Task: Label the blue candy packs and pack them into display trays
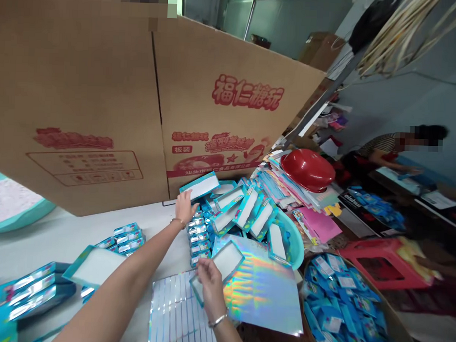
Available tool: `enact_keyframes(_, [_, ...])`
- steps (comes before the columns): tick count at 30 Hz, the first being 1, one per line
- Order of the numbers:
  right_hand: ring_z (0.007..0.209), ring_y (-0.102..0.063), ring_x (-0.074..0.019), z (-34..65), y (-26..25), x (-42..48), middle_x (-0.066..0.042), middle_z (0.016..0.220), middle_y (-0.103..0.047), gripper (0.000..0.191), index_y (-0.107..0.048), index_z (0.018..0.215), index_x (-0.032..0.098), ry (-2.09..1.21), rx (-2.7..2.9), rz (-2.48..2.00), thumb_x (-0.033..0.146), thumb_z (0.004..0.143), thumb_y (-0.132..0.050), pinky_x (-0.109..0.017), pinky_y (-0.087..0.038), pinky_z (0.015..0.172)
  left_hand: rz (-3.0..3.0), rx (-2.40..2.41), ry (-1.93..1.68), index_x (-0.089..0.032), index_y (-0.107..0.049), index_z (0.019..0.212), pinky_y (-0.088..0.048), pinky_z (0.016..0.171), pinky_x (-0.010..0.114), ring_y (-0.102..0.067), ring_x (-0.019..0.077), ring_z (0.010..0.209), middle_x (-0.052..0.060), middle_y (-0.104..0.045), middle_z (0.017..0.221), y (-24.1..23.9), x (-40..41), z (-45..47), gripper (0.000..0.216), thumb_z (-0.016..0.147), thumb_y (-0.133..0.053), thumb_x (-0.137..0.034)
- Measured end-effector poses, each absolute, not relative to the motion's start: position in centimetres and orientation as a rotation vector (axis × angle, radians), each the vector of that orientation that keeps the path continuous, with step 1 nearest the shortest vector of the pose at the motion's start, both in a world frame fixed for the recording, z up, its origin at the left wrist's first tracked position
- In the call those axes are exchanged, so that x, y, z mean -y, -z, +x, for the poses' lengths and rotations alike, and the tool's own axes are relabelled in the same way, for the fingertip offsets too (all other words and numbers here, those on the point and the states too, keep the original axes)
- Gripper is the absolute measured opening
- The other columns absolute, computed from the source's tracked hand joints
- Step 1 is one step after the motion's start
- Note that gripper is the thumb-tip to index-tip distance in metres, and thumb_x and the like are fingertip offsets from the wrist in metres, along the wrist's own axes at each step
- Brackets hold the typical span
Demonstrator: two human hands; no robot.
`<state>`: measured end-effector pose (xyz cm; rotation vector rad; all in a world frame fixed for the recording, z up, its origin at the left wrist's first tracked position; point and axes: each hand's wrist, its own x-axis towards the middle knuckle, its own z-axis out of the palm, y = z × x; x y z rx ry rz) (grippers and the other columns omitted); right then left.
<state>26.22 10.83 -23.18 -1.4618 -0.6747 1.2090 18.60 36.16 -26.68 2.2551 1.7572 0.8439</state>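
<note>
My left hand reaches forward, its fingers closed at the near edge of a shallow blue box with a white face, tilted beside the big carton. Lower down, my right hand has bent fingers over another blue-edged box, hiding its middle. Under that box lie a shiny silver sheet and a sheet of narrow silver strips. A row of small blue packs stands between my hands. More white-faced blue boxes pile up in and around a turquoise basin.
A large cardboard carton walls off the back. Blue packs and a blue box stand at left. To the right are a bin of blue boxes, a red stool, a red basin and a seated person.
</note>
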Motion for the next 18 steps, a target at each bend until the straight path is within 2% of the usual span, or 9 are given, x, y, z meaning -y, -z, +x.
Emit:
enact_keyframes(2, [0.073,-0.058,-0.0159,26.2,22.9,-9.9,-0.002,0.078,-0.065,0.035,-0.067,0.092,0.018,-1.232,0.724,-1.469,0.050,0.081,-0.064,-0.026,-0.047,0.069,2.353,-1.713,-0.650,-0.017,-0.056,0.125,-0.035,0.096,0.044,-0.048,0.0327,0.114,0.015,-0.059,0.119,25.8,-37.3,19.2,0.045,0.082,-0.061,-0.030])
enact_keyframes(4, [0.072,-0.057,-0.0157,26.4,23.0,-8.8,-0.002,0.077,-0.064,0.034,-0.067,0.089,0.018,-1.247,0.761,-1.470,0.050,0.081,-0.064,-0.026,-0.047,0.067,2.375,-1.699,-0.532,-0.018,-0.067,0.104,-0.033,0.095,0.047,-0.053,0.0325,0.107,0.014,-0.066,0.104,25.1,-37.8,19.5,0.025,0.082,-0.057,-0.023])
enact_keyframes(6, [0.072,-0.058,-0.0166,27.3,23.4,-7.3,-0.003,0.079,-0.064,0.033,-0.066,0.089,0.018,-1.231,0.763,-1.496,0.050,0.081,-0.063,-0.026,-0.047,0.067,2.371,-1.702,-0.535,-0.017,-0.069,0.093,-0.032,0.094,0.048,-0.056,0.0310,0.102,0.013,-0.067,0.096,24.6,-37.4,19.4,0.021,0.085,-0.050,-0.019])
enact_keyframes(9, [0.067,-0.058,-0.0182,29.9,24.3,-4.4,-0.003,0.075,-0.063,0.035,-0.066,0.086,0.019,-1.159,0.702,-1.574,0.053,0.078,-0.064,-0.028,-0.049,0.061,2.350,-1.682,-0.808,-0.017,-0.068,0.099,-0.033,0.094,0.045,-0.058,0.0271,0.097,0.011,-0.068,0.095,23.1,-35.0,19.0,0.026,0.091,-0.043,-0.023])
enact_keyframes(12, [0.068,-0.060,-0.0199,32.4,25.1,-1.0,-0.003,0.072,-0.062,0.031,-0.065,0.082,0.019,-1.040,0.710,-1.657,0.050,0.080,-0.061,-0.030,-0.049,0.064,2.337,-1.529,-1.134,-0.019,-0.067,0.102,-0.035,0.093,0.043,-0.059,0.0244,0.093,0.008,-0.067,0.090,19.0,-31.7,20.3,0.025,0.093,-0.046,-0.027])
enact_keyframes(16, [0.074,-0.061,-0.0212,32.8,26.1,1.4,-0.005,0.078,-0.067,0.027,-0.068,0.084,0.019,-1.055,0.967,-1.779,0.042,0.083,-0.056,-0.030,-0.048,0.071,2.450,-1.157,-1.061,-0.022,-0.065,0.111,-0.034,0.099,0.046,-0.057,0.0259,0.101,0.009,-0.066,0.098,10.7,-28.3,25.9,0.026,0.091,-0.051,-0.028])
enact_keyframes(18, [0.076,-0.063,-0.0216,32.0,27.2,1.7,-0.006,0.083,-0.069,0.026,-0.069,0.088,0.019,-1.130,1.149,-1.790,0.039,0.083,-0.053,-0.031,-0.048,0.073,2.386,-1.026,-1.051,-0.016,-0.051,0.132,-0.034,0.102,0.049,-0.051,0.0316,0.116,0.015,-0.060,0.121,7.5,-27.0,28.3,0.057,0.082,-0.064,-0.041])
